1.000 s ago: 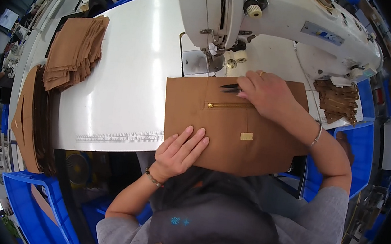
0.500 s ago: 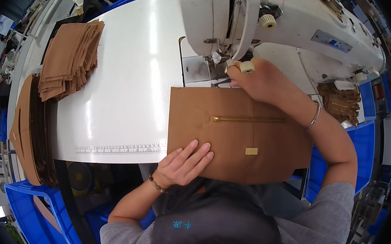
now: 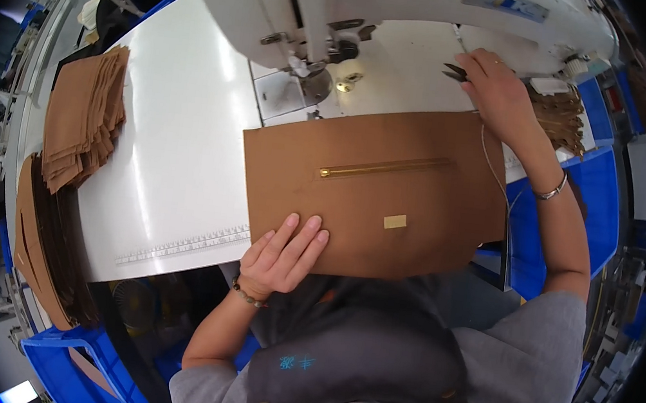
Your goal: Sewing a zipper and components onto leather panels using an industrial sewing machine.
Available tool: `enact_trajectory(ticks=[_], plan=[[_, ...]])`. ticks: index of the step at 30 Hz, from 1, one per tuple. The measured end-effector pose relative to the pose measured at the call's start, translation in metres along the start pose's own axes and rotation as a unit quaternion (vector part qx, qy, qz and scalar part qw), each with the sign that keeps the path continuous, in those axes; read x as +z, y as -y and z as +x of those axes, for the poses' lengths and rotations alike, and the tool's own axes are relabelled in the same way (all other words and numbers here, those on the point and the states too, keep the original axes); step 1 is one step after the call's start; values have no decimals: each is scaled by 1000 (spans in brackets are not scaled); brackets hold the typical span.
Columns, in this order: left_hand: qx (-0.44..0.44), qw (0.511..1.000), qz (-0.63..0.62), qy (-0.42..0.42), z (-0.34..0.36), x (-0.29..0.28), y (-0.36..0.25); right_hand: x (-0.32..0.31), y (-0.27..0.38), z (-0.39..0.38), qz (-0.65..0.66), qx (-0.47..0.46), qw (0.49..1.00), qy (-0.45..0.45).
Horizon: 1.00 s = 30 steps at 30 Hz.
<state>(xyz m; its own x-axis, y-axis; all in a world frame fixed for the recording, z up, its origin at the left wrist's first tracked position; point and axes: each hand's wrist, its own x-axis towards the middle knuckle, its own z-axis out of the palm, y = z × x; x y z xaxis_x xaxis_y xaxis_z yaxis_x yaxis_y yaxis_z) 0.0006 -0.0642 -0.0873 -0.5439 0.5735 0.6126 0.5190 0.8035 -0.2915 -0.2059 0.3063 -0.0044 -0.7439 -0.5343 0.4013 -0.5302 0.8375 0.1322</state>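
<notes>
On the white sewing table, I am pressing my left hand flat and open on the brown zippered panel, now pulled clear of the sewing machine. My right hand has moved off it and is pinching dark snips, so stitching looks finished.

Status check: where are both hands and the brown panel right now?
Left hand flat on brown zippered leather panel, near edge. Right hand at small dark snips beside white sewing machine. Nothing lying on the panel.
</notes>
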Motion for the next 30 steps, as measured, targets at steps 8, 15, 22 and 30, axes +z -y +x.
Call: enact_trajectory(ticks=[8, 15, 22, 30], plan=[[-2, 998, -61, 8, 1, -2, -3, 1, 61, 11, 277, -51, 945, 167], [-69, 992, -51, -92, -24, 1, -6, -46, 81, 1, 367, -93, 915, -138], [-90, 992, -33, -78, -24, 4, -7, -112, -49, -154, 275, 353, 642, -622], [-71, 994, 1, -78, -20, 7, -6, -76, -187, -429, 45, 712, 536, -452]])
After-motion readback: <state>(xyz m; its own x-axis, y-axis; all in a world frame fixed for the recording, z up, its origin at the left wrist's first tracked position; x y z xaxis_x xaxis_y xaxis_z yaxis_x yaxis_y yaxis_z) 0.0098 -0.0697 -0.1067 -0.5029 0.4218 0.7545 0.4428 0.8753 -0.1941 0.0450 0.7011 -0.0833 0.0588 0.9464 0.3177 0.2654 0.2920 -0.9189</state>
